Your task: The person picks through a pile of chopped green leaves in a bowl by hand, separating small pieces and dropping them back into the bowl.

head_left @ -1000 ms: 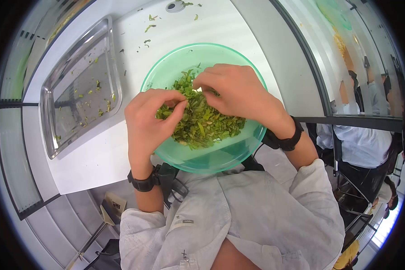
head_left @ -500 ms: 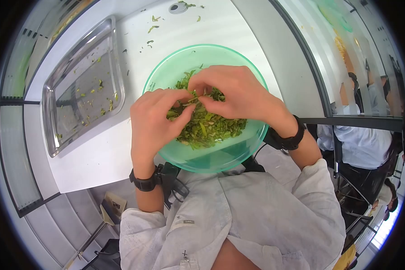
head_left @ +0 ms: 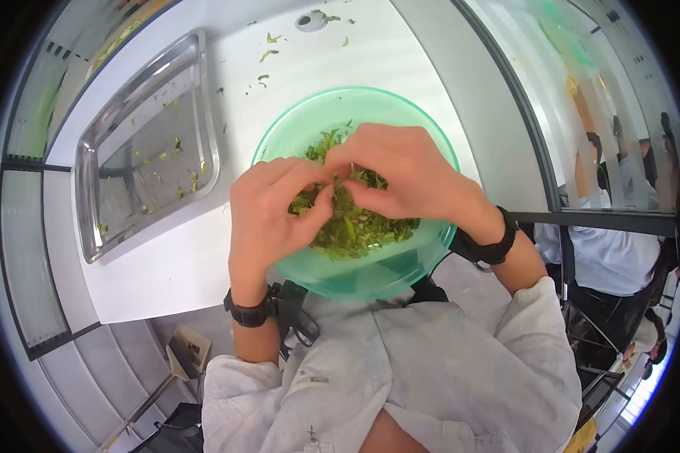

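A translucent green bowl [head_left: 298, 124] stands at the table's near edge, holding a heap of torn green leaves [head_left: 363, 232]. Over the heap, my left hand [head_left: 272, 211] has thumb and forefinger pinched on a small piece of green leaf. Its fingertips meet those of my right hand [head_left: 408, 170], which pinches the same piece from the other side. Most of that piece is hidden by the fingers. Both hands are closed just above the leaves.
A shallow metal tray [head_left: 213, 151] with leaf scraps lies at the left. Loose scraps [head_left: 268, 55] dot the white table [head_left: 181, 279] near a round grommet [head_left: 310, 22]. A panel frame [head_left: 506, 83] borders the right side; beyond it sits a person in a white top [head_left: 612, 257].
My hands have drawn slightly closer, fingertips now meeting over the heap. Bowl, tray and table appear shifted a little down and right as the view moved.
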